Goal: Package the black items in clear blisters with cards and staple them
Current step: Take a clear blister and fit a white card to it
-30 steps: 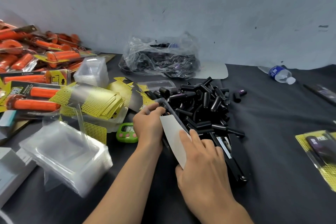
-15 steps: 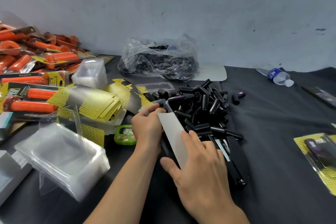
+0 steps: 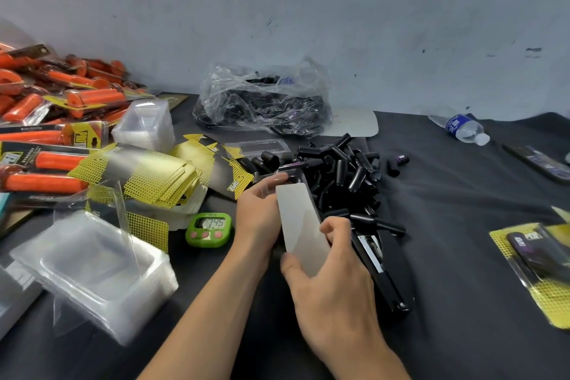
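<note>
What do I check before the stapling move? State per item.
1. Top hold: left grip pinches the top of the card: ok.
2. Lower hold: right grip has its thumb on one edge of the card and its fingers on the other: ok.
3. Contents seated behind the card: cannot tell, its blank back faces the camera.
4. Tool in reach: stapler lies on the cloth just right of the right grip: ok.
5. A grip free to take the stapler: not ok, both hold the card.
6. Staples loaded: cannot tell.
</note>
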The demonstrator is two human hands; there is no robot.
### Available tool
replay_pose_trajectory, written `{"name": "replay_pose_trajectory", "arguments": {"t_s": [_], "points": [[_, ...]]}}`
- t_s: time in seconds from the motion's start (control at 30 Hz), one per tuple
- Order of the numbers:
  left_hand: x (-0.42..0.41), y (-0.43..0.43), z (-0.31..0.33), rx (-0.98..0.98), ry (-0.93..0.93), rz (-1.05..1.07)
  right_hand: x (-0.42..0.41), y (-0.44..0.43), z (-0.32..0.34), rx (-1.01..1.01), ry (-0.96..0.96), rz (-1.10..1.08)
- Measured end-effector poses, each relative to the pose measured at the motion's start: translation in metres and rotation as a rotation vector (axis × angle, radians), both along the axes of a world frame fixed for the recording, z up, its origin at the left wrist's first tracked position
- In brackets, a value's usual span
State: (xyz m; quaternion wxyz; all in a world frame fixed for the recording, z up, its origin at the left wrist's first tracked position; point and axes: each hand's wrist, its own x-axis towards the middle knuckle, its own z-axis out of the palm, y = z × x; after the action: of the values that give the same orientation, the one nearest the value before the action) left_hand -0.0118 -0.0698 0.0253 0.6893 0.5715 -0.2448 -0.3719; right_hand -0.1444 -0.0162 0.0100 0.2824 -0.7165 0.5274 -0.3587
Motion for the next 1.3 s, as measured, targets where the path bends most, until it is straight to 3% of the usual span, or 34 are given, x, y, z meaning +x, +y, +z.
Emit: {"name": "replay_pose_trajectory", "arguments": {"t_s": [0.13,0.3,0.47,0.63,0.77,0.97,1.3], "points": [[-0.013,0.000,-0.002,0.019,-0.085,-0.147,-0.007,-0.013,0.006,0.030,-0.074,-0.103],[-0.019,0.004,-0.001,0.016,-0.144,-0.186,-0.017,-0.024,0.009,0.054,-0.125,-0.151],[-0.021,0.007,-0.003,0.026,-0.507,-0.123,-0.025,-0.030,0.014,0.032,-0.179,-0.198],[-0.029,0.009,-0.004,0.011,-0.750,0.006,-0.025,-0.031,0.014,-0.026,-0.185,-0.200],[-0.035,0.011,-0.003,-0.002,-0.892,-0.014,-0.029,-0.037,0.015,-0.015,-0.137,-0.171],[-0.029,0.009,-0.004,0.073,-0.879,-0.032,-0.042,-0.051,0.015,0.122,-0.232,-0.080],[-0.023,0.010,0.003,0.055,-0.418,-0.111,-0.053,-0.062,0.018,0.498,-0.581,0.112]]}}
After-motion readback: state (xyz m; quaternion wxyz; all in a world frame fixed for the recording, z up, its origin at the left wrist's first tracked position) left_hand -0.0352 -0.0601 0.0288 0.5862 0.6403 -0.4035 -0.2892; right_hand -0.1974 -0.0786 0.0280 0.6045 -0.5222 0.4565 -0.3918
